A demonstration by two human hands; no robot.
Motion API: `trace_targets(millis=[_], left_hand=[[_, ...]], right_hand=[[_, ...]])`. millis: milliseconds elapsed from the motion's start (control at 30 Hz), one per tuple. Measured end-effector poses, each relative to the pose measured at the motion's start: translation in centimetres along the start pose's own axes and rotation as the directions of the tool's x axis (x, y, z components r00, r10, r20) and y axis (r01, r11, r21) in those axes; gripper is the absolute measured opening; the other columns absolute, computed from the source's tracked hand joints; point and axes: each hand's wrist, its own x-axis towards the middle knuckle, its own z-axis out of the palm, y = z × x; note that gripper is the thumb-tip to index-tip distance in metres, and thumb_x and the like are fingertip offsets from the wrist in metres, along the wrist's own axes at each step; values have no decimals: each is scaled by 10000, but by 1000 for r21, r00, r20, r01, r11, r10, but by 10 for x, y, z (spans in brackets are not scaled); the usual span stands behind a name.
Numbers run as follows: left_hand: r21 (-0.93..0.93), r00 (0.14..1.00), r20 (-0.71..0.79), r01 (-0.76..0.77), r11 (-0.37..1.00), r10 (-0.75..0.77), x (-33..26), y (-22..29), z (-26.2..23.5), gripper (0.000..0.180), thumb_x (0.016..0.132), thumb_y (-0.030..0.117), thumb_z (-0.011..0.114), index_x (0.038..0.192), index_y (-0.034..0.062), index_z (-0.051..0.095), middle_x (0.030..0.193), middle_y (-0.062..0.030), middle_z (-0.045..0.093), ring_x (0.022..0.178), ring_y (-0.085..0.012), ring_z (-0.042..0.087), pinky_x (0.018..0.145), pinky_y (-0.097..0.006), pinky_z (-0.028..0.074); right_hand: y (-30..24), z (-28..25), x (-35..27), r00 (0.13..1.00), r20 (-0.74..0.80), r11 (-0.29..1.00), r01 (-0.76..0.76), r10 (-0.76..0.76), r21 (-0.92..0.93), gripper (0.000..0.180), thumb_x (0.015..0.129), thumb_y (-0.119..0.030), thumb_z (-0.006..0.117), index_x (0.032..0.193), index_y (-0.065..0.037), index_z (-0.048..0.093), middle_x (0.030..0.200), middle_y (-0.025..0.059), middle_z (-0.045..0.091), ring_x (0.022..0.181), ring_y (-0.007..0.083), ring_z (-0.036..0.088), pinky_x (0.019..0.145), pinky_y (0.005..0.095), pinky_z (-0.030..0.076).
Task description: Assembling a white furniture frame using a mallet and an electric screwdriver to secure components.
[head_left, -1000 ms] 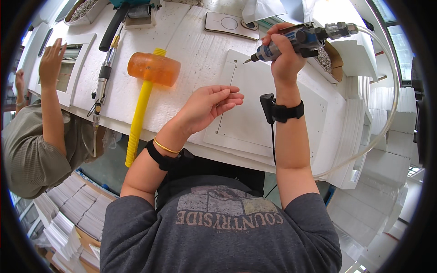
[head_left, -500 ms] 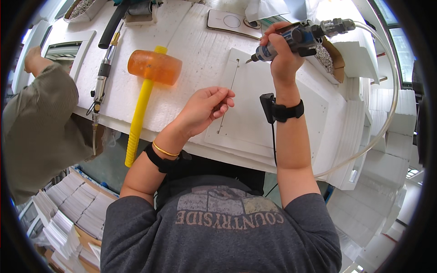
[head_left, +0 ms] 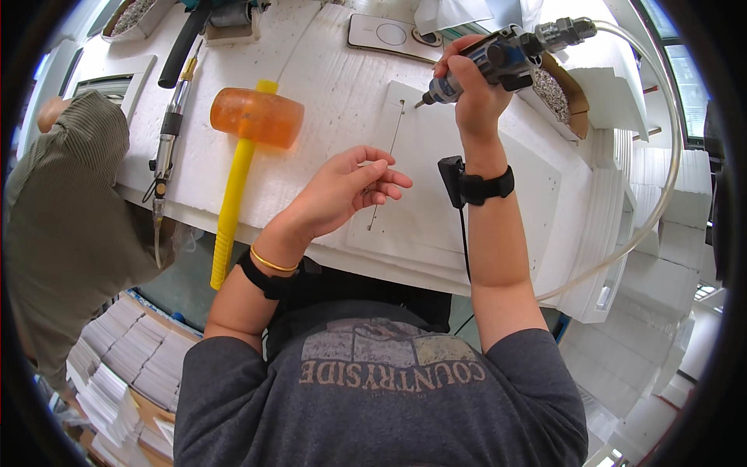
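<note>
L hand half-curled over L side of white panel, flat on counter; can't tell if its grip has a small part. R hand, grip wrapped round driver, bit near panel's far-L hole, contact unclear: best set sq to panel, light press. Mallet L of panel, phone beyond it.

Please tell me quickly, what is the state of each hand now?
Left hand: partly open, loosely curled, partly over the white panel; whether it holds something small cannot be told.
Right hand: closed around the blue and grey power tool.
</note>
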Motion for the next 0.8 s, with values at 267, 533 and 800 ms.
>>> trace_targets(millis=[267, 533, 800], left_hand=[[62, 998, -14, -66, 996, 67, -1, -5, -15, 166, 915, 157, 503, 976, 6, 533, 863, -64, 601, 683, -65, 526, 574, -160, 416], [-91, 968, -200, -174, 981, 153, -3, -12, -10, 177, 896, 134, 535, 998, -10, 549, 844, -19, 558, 690, -41, 501, 606, -139, 436], [-329, 997, 9, -73, 942, 80, -11, -23, -7, 240, 913, 241, 511, 922, 2, 533, 780, 3, 491, 611, -18, 414, 518, -123, 377]], right_hand=[[0, -6, -2, 999, -41, 999, -4, 7, 53, 128, 691, 15, 561, 816, 34, 548, 700, 96, 585, 555, 156, 576, 544, 271, 481], [-70, 14, -22, 998, 52, 965, -37, 24, 258, 194, 682, -29, 518, 863, 42, 527, 737, 133, 561, 571, 179, 550, 660, 355, 497], [-107, 34, -63, 995, 97, 952, -49, 20, 304, 267, 658, -71, 501, 917, -6, 504, 768, 130, 539, 570, 182, 538, 677, 378, 479]])
